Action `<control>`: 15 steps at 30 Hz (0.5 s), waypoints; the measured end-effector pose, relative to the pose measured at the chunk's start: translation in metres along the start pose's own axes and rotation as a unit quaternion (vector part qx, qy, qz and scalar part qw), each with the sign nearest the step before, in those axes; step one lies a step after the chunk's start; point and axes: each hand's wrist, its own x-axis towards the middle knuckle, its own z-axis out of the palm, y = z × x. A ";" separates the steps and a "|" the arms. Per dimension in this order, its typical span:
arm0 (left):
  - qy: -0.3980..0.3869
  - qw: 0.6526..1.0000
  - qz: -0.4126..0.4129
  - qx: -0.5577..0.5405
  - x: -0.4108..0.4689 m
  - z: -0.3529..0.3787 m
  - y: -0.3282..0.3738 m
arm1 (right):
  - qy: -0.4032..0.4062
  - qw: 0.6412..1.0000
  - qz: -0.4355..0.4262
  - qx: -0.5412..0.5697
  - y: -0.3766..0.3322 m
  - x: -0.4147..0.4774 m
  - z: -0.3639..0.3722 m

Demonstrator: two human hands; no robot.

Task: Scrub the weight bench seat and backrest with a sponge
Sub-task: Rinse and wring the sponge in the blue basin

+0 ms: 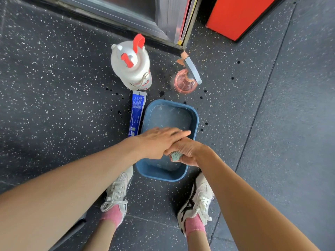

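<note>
1. I look down from the head camera at a dark speckled floor (54, 87), where a blue basin (163, 173) stands between me and the bottles.
2. The right hand (189, 150) is over the near part of the basin, and its fingers (188, 161) are curled tight round a small teal sponge (175, 156).
3. Only a bumpy piece of the sponge shows, coming out between the two hands, above the inside of the basin.
4. The left hand (159, 140) lies across the top of the right hand, touching it. Its fingers (181, 133) are straight and flat, pointing to the right, and they grip nothing.
5. The bottom of the basin looks wet and shiny, and dark drops lie on the floor around it.
6. A blue tube (136, 113) lies flat on the floor just beside the left wall of the basin.
7. Beyond the tube stands a white jug (130, 69) with a red cap and a red handle.
8. To the right of the jug, apart from it, stands a pink spray bottle (184, 82) with a grey head.
9. A red box (239, 17) is at the top right, well apart from the basin.
10. My two white shoes (117, 192) with pink socks stand on the floor, one on each side of the near end of the basin.
</note>
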 end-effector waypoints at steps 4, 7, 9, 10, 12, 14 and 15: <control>0.058 0.998 -0.019 -0.030 0.003 0.003 0.003 | 0.013 0.998 -0.034 -0.058 0.003 -0.002 0.003; 0.083 0.995 -0.052 -0.017 0.002 0.001 0.006 | 0.089 0.961 -0.049 -0.259 0.001 0.008 0.009; 0.077 0.994 -0.081 -0.022 0.003 0.000 0.005 | 0.129 0.911 -0.045 -0.389 -0.001 0.015 0.010; 0.070 0.993 -0.096 -0.024 0.004 0.001 0.005 | 0.140 0.893 -0.046 -0.426 -0.002 0.017 0.010; 0.056 0.991 -0.118 -0.026 0.006 0.005 0.005 | 0.157 0.863 -0.060 -0.477 -0.002 0.021 0.009; 0.049 0.988 -0.138 -0.037 0.009 0.009 0.005 | 0.175 0.840 -0.070 -0.509 -0.001 0.024 0.007; 0.048 0.986 -0.150 -0.047 0.011 0.011 0.004 | 0.189 0.828 -0.076 -0.523 0.000 0.024 0.007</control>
